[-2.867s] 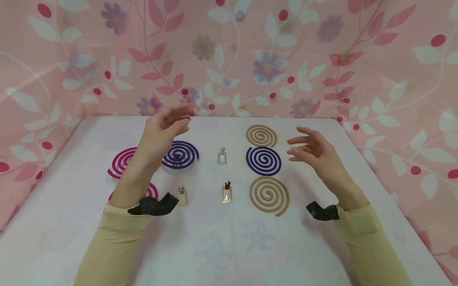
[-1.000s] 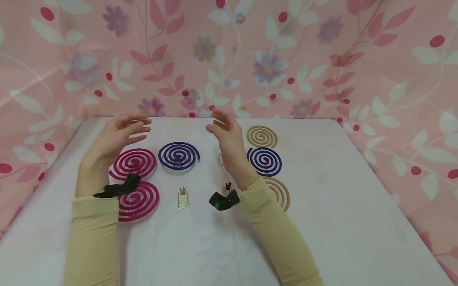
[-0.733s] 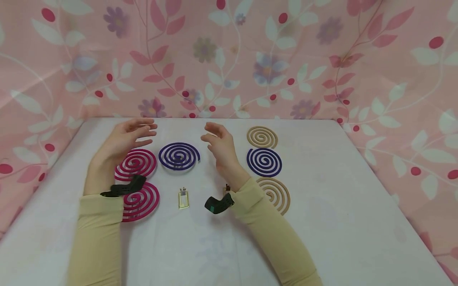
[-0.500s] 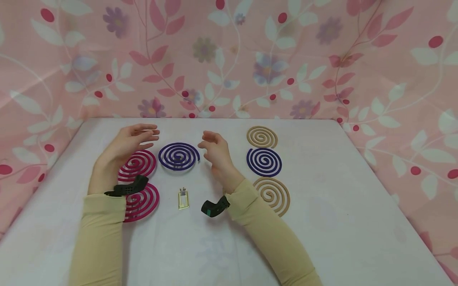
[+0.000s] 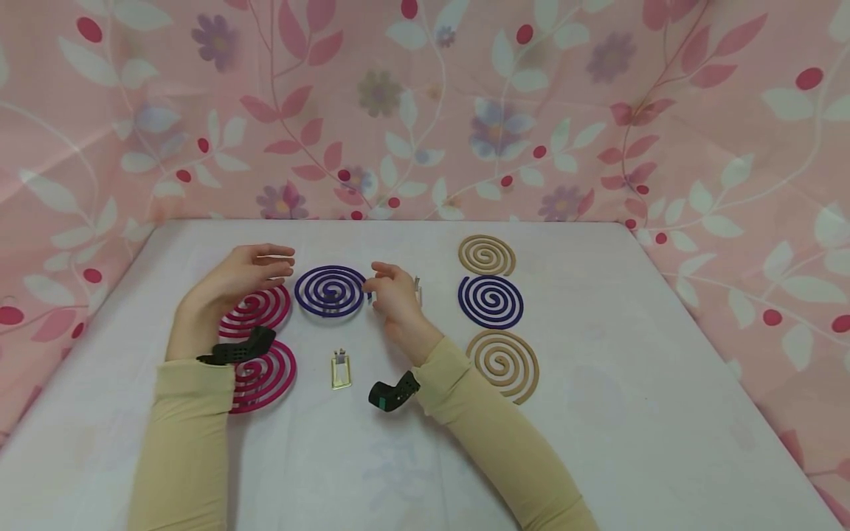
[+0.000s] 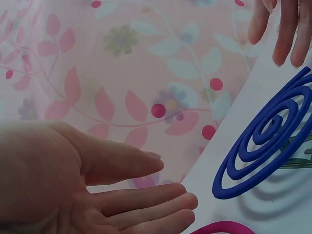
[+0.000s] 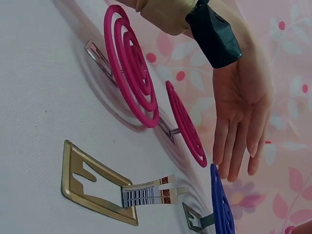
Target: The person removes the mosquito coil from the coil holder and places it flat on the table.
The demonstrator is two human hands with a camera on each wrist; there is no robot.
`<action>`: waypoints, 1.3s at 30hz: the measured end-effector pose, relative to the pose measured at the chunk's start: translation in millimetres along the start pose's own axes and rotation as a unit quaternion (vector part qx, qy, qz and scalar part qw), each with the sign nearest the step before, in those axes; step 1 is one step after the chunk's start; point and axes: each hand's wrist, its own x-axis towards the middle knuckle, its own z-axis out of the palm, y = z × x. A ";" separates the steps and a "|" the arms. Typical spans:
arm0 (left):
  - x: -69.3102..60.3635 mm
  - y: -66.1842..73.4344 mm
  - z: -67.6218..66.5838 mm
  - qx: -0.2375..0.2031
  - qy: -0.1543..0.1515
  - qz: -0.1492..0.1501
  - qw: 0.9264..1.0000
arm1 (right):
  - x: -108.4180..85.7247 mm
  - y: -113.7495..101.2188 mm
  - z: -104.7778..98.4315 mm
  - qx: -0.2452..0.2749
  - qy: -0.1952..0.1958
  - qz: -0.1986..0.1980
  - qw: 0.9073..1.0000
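In the head view, a dark blue mosquito coil (image 5: 331, 292) sits raised on a small metal stand at left centre. My right hand (image 5: 401, 306) is at its right edge, fingers loosely bent; the left wrist view shows those fingertips (image 6: 284, 56) close above the coil's outer end, with no grip visible. My left hand (image 5: 249, 273) hovers above and behind the far pink coil (image 5: 259, 310), fingers extended and thumb apart, holding nothing. Nearer lies a second pink coil (image 5: 275, 376), partly behind the left wrist. Both pink coils rest on stands in the right wrist view.
A gold-coloured metal coil stand (image 5: 341, 372) lies near the middle, its prongs bent up. Another stand (image 5: 417, 291) is mostly behind the right hand. To the right, a far tan coil (image 5: 486, 255), a blue coil (image 5: 491, 302) and a near tan coil (image 5: 501, 361) form a column.
My right hand has come from the table's right side leftward, then lowered to the raised blue coil. My left hand moved left off that coil, then slightly back right and down. The coils stayed put.
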 end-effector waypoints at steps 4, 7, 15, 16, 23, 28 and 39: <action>1.4 0.1 2.2 0.015 -0.004 -0.006 1.000 | -0.1 3.4 0.5 0.014 -0.006 0.005 1.000; 1.4 -1.2 2.8 0.028 -0.007 -0.012 1.000 | -1.3 5.4 0.6 0.028 -0.007 0.014 0.999; 2.9 -3.9 5.9 0.028 -0.024 -0.005 0.999 | 0.1 11.6 1.9 0.062 -0.005 0.027 0.998; 3.2 -3.8 6.6 0.029 -0.026 -0.005 0.999 | 0.4 12.3 2.1 0.066 -0.005 0.028 0.997; 2.7 -0.8 9.1 0.036 -0.028 -0.008 0.999 | 2.6 16.6 3.4 0.096 -0.007 0.033 0.995; 2.3 0.7 8.5 0.034 -0.029 -0.007 0.999 | 2.2 15.2 3.6 0.112 -0.024 0.045 0.992; 1.5 2.1 6.9 0.051 -0.020 0.004 0.998 | 1.4 11.8 2.9 0.121 -0.033 0.058 0.990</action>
